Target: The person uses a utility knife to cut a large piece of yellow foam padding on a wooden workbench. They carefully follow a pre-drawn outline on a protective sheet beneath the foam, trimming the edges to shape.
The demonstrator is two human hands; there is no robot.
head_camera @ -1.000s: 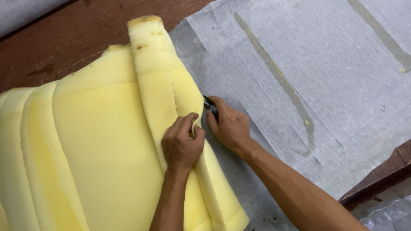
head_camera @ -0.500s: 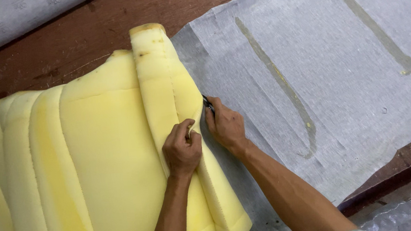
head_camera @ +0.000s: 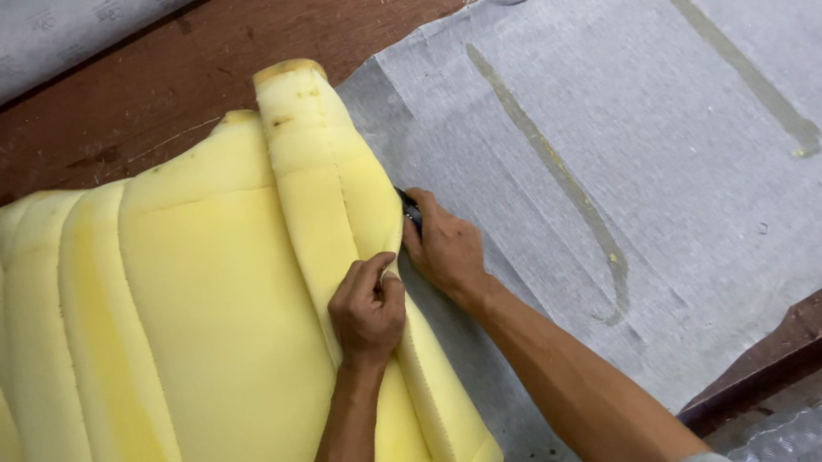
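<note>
Head cam looking straight down here. My left hand [head_camera: 366, 311] is pinched shut on the folded-back edge of the yellow foam sheet [head_camera: 208, 311], holding that flap up and over to the left. My right hand [head_camera: 445, 248] is just beside it, closed around a small dark cutting tool [head_camera: 411, 208] whose tip sits right at the seam where foam meets the grey backing fabric [head_camera: 643, 138]. That seam runs up and away from both hands, slightly leftward, so the right hand is nearer to it. The foam looks thick, soft and stitched into channels, browned at the top corner. The fabric lies flat on a reddish wooden table [head_camera: 165, 74].
</note>
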